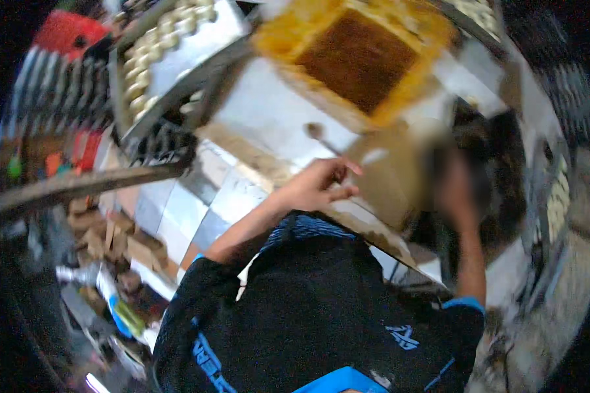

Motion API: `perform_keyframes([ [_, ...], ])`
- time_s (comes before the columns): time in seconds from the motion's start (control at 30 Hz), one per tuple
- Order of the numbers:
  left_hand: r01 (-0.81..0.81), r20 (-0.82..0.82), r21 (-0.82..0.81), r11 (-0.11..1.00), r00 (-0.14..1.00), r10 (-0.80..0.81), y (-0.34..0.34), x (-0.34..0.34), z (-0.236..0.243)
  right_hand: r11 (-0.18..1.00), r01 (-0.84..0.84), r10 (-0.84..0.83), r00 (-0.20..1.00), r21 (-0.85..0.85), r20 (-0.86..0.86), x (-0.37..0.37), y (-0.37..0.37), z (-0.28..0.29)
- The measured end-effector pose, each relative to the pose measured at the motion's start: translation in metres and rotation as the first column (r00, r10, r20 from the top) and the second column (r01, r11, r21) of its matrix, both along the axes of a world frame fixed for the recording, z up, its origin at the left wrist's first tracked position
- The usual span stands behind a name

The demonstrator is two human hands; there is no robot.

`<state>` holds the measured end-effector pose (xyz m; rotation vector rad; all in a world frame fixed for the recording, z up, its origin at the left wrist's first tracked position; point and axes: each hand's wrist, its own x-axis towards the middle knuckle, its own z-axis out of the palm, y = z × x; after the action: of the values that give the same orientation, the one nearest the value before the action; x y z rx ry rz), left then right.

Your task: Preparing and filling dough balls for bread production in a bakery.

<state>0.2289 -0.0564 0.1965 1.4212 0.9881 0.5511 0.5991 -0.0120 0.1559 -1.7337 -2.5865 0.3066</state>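
My left hand [320, 186] is over the near edge of the work table [278, 98], thumb and fingers apart, with nothing visible in it. A spoon [316, 131] lies just beyond its fingertips, its handle running toward the hand. To the right of that hand is a flat tan board or sheet [390, 177] with a small pale smear on it. My right hand [455, 187] is at the right, beside a dark area. It is smeared by blur, so its fingers and anything in them cannot be made out.
A square container with a yellow, crusted rim [278, 36] holds a brown mass [360, 62] at the far side. At the upper left stands a tray [177, 98] with rows of cream-coloured balls [141, 78]. A wooden bar [92, 187] juts in from the left, above wood scraps [144, 249].
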Motion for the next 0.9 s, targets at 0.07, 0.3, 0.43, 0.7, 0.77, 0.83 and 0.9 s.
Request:
perform_keyframes([
  [0.07,0.095,-0.072,0.180,0.979,0.994,-0.083,-0.013,-0.045,0.009,0.980,-0.006,0.023,0.996,0.197,-0.083,-0.016,0.003,0.029],
  [0.3,-0.286,-0.354,0.681,0.674,0.678,0.645,0.045,-0.343,0.053,0.622,0.445,0.054,0.797,0.644,-0.602,-0.127,-0.032,0.085],
  [0.43,0.049,-0.957,0.266,0.963,0.135,0.257,0.082,-0.447,0.030,0.698,0.289,0.015,0.908,0.655,-0.418,-0.197,-0.037,0.079],
  [0.7,-0.375,-0.244,0.740,0.559,0.624,0.743,0.051,-0.395,0.059,0.899,0.325,-0.109,0.815,0.294,-0.569,-0.299,-0.069,0.083],
  [0.77,-0.549,-0.026,0.584,0.597,0.723,0.690,0.034,-0.334,0.069,0.964,0.194,0.042,0.568,0.183,-0.822,-0.343,-0.059,0.068],
  [0.83,-0.413,0.032,0.585,0.697,0.871,0.489,0.016,-0.271,0.075,0.959,0.033,-0.269,0.409,-0.281,-0.872,-0.373,-0.062,0.071],
  [0.9,-0.219,0.057,0.603,0.767,0.971,0.233,-0.001,-0.217,0.082,0.949,-0.050,-0.292,0.225,-0.311,-0.929,-0.386,-0.074,0.086],
])
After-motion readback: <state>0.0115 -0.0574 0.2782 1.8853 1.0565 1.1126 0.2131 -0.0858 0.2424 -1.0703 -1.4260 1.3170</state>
